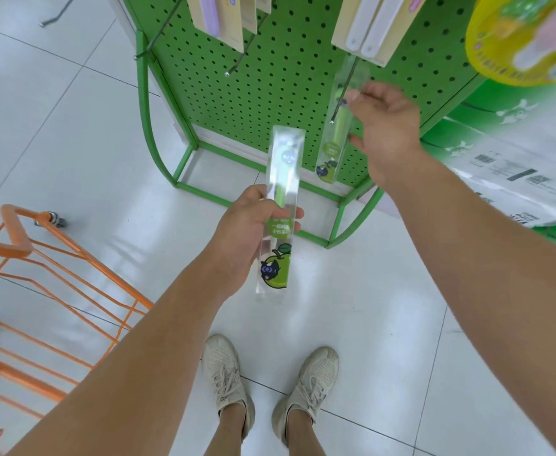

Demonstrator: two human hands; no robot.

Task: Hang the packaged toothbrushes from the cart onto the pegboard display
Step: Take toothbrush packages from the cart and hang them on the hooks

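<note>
White glossy floor tiles (72, 153) with thin dark joints are seen underfoot; pale laced shoes (227, 373) are planted below both arms. To the far left of the gripping hand, an orange wire cart (49, 278) is noted, one small caster showing at its top corner; its contents cannot be made out. The left hand (253, 222) is held low at centre, fingers and thumb curled round the middle of a clear packaged toothbrush (278, 209), which stands nearly upright, a green apple cartoon printed at its lower end, below the grip. Above and behind that grip, the green pegboard display (270, 80) rises on a green tube frame set on the floor; bare metal hooks (240, 57) project from it, and beige carded packs (224, 18) hang along its top. Up and to the right of the grip, a second packaged toothbrush (336, 139) hangs on a metal peg (344, 93). The right hand (385, 126) is raised just beside it, fingers loosely spread and holding nothing; whether the fingertips touch the pack cannot be told. Further right, a yellow basket (500, 54) with blurred contents is seen above green-and-white printed packs (516, 166).
</note>
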